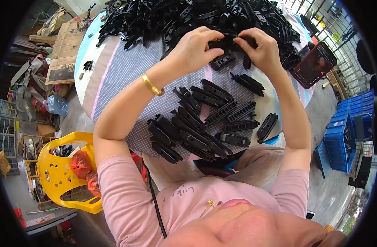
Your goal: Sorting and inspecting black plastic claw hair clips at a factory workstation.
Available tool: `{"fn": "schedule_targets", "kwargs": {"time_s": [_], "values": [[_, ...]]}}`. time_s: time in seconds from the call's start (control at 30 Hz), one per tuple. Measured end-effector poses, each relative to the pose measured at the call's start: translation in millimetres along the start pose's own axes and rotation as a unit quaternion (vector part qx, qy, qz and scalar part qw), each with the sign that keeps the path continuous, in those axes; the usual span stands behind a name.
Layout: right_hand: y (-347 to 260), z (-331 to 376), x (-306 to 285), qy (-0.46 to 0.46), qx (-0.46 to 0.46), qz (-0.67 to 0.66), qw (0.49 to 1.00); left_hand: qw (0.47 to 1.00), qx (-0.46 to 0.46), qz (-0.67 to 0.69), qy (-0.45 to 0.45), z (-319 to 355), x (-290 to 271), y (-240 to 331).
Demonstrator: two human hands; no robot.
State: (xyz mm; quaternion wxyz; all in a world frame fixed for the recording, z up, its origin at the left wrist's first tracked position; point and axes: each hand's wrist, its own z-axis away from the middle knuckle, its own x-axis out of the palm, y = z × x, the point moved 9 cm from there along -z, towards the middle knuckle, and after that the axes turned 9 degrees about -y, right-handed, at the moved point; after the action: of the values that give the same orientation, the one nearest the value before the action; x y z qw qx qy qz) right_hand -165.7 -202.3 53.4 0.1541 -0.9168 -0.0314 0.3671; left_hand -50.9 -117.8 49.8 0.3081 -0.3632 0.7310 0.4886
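My left hand [196,48] reaches over the table at the near edge of a big heap of black plastic parts [155,20]. Its thumb and fingers are closed around a dark end of a black plastic part [228,41]. My right hand [262,48] pinches at the other side, thumb and forefinger pressed together. The fingers and the black heap behind hide much of what they grip; whether it is one piece or two I cannot tell. Nearer me lies a loose group of long black plastic pieces [192,127], some slotted, some smooth-sided.
A phone [315,65] leans at the table's right edge. The round table [126,82] has a dotted cloth. On the left stand a yellow plastic chair [52,164] with orange bags [80,164] and a cardboard sheet [67,53]. Blue crates [336,140] stand at right.
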Motion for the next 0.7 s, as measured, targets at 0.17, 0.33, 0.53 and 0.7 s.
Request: {"fn": "schedule_targets", "kwargs": {"time_s": [0.17, 0.33, 0.53, 0.7], "values": [[38, 6, -6, 0.088, 0.155, -0.153, 0.972, 0.997, -0.052, -0.039, 0.030, -13, 2, -24], [50, 10, -11, 0.113, 0.206, -0.181, 0.955, 0.997, 0.023, -0.067, -0.004, -27, 22, -8], [51, 12, -15, 0.127, 0.211, -0.173, 0.954, 0.943, 0.023, -0.332, -0.030, -45, 55, 0], [58, 13, 3, 0.054, 0.226, -0.324, 0.917, 0.995, -0.034, -0.054, 0.074, -25, 14, -17]]}}
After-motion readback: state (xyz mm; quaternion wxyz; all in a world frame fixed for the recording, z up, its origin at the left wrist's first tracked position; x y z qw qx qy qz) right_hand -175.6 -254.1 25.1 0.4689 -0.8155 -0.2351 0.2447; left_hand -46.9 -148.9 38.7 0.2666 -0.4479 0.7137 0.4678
